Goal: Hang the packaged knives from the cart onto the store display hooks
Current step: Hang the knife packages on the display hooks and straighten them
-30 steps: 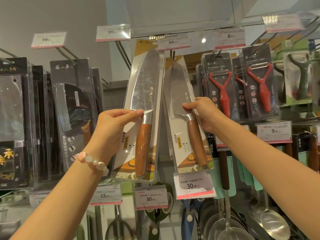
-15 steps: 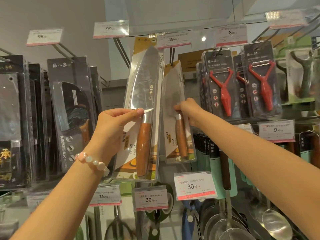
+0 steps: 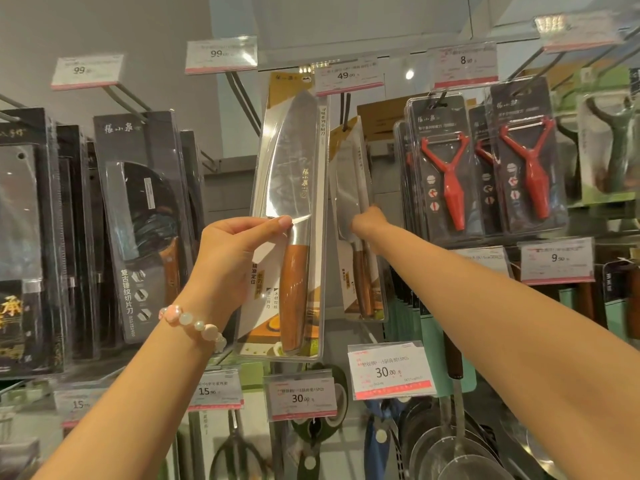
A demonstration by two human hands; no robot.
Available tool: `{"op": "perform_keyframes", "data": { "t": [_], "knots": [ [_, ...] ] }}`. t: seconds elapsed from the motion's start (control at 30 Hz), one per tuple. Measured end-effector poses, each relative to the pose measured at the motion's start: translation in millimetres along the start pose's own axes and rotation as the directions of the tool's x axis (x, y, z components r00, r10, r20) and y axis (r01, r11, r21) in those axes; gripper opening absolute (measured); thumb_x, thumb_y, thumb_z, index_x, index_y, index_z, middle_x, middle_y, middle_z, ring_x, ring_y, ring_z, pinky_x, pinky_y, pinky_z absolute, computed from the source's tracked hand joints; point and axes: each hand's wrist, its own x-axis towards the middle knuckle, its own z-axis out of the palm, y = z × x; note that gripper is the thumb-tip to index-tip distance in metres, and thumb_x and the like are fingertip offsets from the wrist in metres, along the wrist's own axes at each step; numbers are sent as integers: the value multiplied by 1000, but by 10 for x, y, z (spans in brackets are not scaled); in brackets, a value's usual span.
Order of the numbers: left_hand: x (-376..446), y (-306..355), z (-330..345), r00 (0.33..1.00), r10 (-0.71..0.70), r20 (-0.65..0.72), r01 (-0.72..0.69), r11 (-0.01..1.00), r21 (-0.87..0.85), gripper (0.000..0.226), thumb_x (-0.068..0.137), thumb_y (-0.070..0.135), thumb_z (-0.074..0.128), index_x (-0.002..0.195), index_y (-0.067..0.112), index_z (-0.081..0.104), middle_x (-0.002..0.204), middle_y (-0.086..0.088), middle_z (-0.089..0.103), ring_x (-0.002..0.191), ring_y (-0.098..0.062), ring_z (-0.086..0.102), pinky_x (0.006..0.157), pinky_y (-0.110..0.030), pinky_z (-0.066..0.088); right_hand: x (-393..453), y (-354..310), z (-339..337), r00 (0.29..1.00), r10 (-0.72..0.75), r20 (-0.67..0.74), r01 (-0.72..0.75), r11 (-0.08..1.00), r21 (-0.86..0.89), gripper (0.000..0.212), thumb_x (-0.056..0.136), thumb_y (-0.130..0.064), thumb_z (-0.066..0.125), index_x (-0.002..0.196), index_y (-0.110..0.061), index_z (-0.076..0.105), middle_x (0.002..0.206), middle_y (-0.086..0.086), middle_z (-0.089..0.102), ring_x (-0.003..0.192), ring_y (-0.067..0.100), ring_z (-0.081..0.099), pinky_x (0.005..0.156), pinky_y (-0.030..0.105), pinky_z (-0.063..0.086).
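We list: large packaged knife point(image 3: 289, 223), pinched upright in our left hand point(image 3: 230, 258) awaiting its turn; smaller packaged knife point(image 3: 356, 220), already threaded on the display hook point(image 3: 346, 109), gripped by our right hand point(image 3: 369, 223) pushing it rearward.

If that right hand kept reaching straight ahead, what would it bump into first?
Probably the clear-packaged wooden-handled knife hanging on the hook, which the right hand already touches; behind that, likely the display back wall, though depth is unclear.
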Motion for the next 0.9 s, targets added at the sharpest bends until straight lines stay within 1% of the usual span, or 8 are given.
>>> {"op": "perform_keyframes", "data": {
  "t": [0.1,0.23,0.37,0.43,0.5,0.63,0.73,0.9],
  "knots": [
    [-19,6,22,1000,6,-7,-6,1000,5,21,66,30,73,73,9,71,67,3,70,68,-5,67,63,-21,50,-16,-6,-7,992,6,-125,-21,993,-118,63,91,-15,54,144,-1,24,142,21,35,124,35,45,102,41,43],
    [-45,8,67,999,16,-34,-17,999,-27,15,75,19,71,75,5,70,64,2,68,58,0,64,47,-11,48,-117,-29,-46,971,-93,-221,74,993,-91,77,87,-20,62,147,-7,15,149,16,23,132,34,35,109,42,35],
    [-68,-3,102,998,14,-58,-17,999,-46,15,77,17,72,76,3,70,72,-3,69,59,1,65,46,-8,46,-548,-89,-97,925,-299,-232,354,901,250,62,96,-25,48,148,-14,17,151,7,24,135,25,34,109,38,34],
    [-70,-16,113,998,13,-69,-16,999,-37,15,76,19,73,76,5,71,75,-5,69,60,2,65,47,-10,47,-825,-103,-142,936,-326,-136,351,814,463,49,99,-33,40,143,-15,30,144,4,37,130,21,40,107,36,33],
    [-65,-26,124,997,8,-73,-8,1000,-11,15,75,23,74,74,9,72,76,-3,70,62,1,65,53,-14,47,-1029,-62,-197,938,-341,61,238,761,603,47,98,-41,38,137,-17,40,135,3,47,124,21,48,108,40,35],
    [-72,-25,182,997,-6,-81,2,999,-52,18,72,24,75,77,7,73,78,-6,72,63,-4,67,53,-13,50,-1208,44,-231,866,-365,342,115,811,573,70,80,-50,63,139,-22,38,138,3,49,122,29,52,102,52,43],
    [-105,-16,243,997,-20,-70,12,993,-116,20,70,21,76,78,3,73,73,-8,72,64,-12,68,59,-20,55,-1244,64,-204,831,-388,399,162,855,493,93,64,-47,79,142,-25,33,143,2,45,130,25,45,104,54,38],
    [-142,1,276,998,-50,-43,43,989,-143,19,72,19,75,78,1,72,64,-6,71,56,-15,67,52,-21,54,-1274,77,-223,828,-424,367,245,862,444,53,81,-29,71,128,-24,47,129,2,58,120,20,53,100,45,42]
  ]
}}
